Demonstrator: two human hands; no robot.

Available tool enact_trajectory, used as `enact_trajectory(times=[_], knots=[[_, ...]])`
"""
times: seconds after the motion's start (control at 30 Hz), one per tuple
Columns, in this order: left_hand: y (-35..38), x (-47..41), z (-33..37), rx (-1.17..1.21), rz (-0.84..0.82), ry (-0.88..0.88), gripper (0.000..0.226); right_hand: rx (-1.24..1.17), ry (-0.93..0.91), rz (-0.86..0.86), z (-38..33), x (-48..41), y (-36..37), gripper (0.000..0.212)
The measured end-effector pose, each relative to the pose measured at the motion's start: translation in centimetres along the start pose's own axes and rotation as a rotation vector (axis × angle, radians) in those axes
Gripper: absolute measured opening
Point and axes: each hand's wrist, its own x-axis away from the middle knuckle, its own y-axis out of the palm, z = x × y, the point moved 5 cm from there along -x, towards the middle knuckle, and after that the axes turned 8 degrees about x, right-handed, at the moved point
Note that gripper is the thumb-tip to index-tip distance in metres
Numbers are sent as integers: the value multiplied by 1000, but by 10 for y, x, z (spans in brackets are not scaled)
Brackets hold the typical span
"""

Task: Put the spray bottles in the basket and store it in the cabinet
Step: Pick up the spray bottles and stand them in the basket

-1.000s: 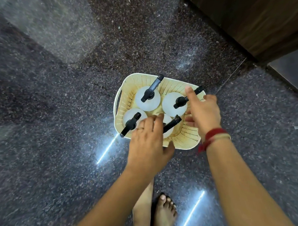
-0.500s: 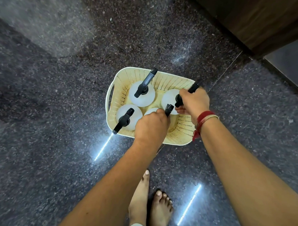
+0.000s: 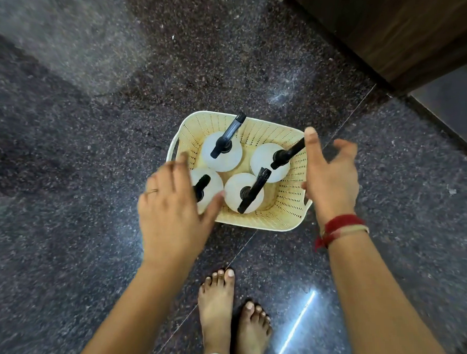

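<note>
My left hand (image 3: 172, 206) and right hand (image 3: 331, 178) spread open, flanking the basket (image 3: 287, 204), having just let go of the spray bottles (image 3: 222, 156)

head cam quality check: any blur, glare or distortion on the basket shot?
Head view: both hands, left and right, are motion-smeared; basket and spray bottles stay fairly sharp. A bright streak of glare lies on the polished floor. Wide-angle stretch smears the frame edges.

No legible text or labels
</note>
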Motion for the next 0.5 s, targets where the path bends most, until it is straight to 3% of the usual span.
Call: enact_trajectory(times=[0.1, 0.2, 0.33, 0.5], knots=[[23, -3, -23, 56, -270, -185, 67, -13, -55, -125, -4, 45, 16, 68], [44, -10, -22, 32, -316, -107, 42, 55, -45, -380, 4, 76, 60, 64], [52, -16, -22, 49, -276, -55, 38, -92, -2, -334, 15, 74, 88, 28], [55, -24, -22, 39, -283, -24, 39, -85, -65, -297, 13, 72, 88, 30]])
